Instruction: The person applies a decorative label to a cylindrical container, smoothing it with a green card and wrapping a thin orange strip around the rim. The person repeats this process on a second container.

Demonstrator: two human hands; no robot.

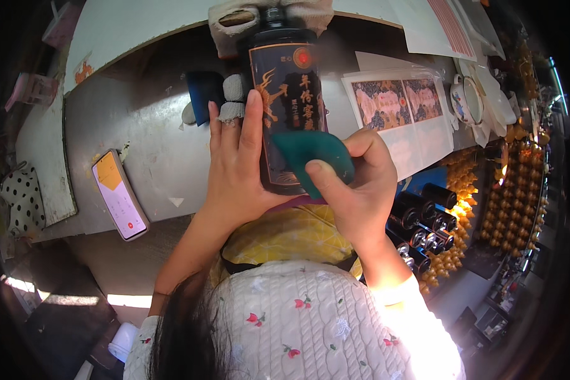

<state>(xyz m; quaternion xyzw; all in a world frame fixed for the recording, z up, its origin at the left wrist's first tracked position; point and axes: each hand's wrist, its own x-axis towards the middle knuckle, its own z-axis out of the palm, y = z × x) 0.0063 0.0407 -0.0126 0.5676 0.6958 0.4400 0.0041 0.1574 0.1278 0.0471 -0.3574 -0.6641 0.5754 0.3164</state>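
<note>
A dark bottle (291,111) with gold and orange decoration lies with its neck pointing away from me, its far end against a whitish cloth-covered support (231,28). My left hand (234,152) steadies it, fingers straight along its left side and thumb under its base. White wrapping (232,98) covers one of those fingers. Between thumb and fingers my right hand (364,180) pinches a flat green scraper (313,158), its blade against the lower front of the bottle. A dark blue flat piece (202,95) is just beyond my left fingertips.
A lit phone (119,195) lies on the grey table at left. Printed decal sheets (399,104) lie at right, beside a white patterned cup-like vessel (467,100). Several black bottles (421,218) and rows of gold pieces (516,196) stand lower right. A polka-dot cloth (22,199) hangs far left.
</note>
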